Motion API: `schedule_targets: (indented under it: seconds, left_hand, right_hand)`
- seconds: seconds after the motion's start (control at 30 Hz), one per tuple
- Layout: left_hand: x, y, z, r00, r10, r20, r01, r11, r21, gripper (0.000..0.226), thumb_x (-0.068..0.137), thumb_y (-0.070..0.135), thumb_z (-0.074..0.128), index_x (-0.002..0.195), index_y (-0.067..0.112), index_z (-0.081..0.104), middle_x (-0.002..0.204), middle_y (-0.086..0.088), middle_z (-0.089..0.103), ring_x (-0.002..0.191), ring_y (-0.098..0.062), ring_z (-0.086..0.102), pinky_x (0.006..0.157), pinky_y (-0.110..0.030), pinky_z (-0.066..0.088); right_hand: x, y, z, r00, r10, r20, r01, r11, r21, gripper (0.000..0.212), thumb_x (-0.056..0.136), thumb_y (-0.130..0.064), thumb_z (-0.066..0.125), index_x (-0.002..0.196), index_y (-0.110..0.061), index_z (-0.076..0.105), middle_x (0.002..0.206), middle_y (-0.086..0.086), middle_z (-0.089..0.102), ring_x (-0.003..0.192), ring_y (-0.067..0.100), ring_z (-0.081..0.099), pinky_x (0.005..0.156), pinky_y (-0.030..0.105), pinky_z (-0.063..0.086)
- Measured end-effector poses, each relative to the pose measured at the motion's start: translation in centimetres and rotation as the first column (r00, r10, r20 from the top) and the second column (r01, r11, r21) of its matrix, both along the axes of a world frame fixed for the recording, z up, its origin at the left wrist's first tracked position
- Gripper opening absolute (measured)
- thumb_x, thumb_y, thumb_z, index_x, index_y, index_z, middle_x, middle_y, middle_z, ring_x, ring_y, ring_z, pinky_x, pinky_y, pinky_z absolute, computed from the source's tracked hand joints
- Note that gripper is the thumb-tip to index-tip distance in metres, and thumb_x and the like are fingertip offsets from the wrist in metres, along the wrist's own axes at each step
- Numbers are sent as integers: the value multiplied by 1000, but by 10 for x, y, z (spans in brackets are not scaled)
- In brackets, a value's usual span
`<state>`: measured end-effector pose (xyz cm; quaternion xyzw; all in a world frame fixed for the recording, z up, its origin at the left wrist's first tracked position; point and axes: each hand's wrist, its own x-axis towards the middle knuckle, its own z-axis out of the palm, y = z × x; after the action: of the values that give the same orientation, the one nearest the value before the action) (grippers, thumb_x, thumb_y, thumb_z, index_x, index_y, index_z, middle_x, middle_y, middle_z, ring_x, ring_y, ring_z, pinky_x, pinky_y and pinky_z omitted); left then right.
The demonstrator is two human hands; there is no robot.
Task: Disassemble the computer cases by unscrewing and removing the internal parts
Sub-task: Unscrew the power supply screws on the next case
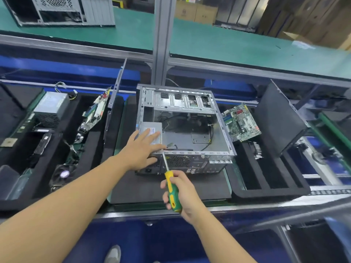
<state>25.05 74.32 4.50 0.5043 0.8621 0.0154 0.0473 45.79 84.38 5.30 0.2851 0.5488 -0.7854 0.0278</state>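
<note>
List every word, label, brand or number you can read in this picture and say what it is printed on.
No text here is sharp enough to quote.
Label on the power supply inside the open computer case: red and blue print, blurred.
Motherboard right of the case: markings too small.
Cardboard boxes at the back: dark printed marks, unreadable.
Yellow sign at the top edge: cropped and blurred.
Screwdriver in the right hand: no lettering visible.

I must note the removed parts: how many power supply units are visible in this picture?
2. One power supply sits inside the open case, under the left hand. Another power supply lies in the black tray on the left. More may be hidden.
</note>
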Motion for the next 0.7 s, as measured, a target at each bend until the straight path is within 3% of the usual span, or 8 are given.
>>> schedule_targets:
  seconds: [0.43,0.7]
  left_hand:
    - [3,-3,-4,997,-8,-73,11,999,43,58,95,62,46,149,55,27,168,6,5,154,-27,1,122,-54,1]
    - [4,-4,-4,997,1,-82,6,996,86,54,96,65,40,148,57,29,168,7,10,154,-26,6,122,-53,2]
  right_hand:
    - [7,-26,-12,997,-27,65,22,997,76,38,97,-25,37,111,-47,66,73,1,55,48,16,45,44,25,38]
    - [3,-30,-9,996,-68,63,63,995,79,38,94,-30,41,112,-52,66,72,0,56,49,15,46,45,25,38]
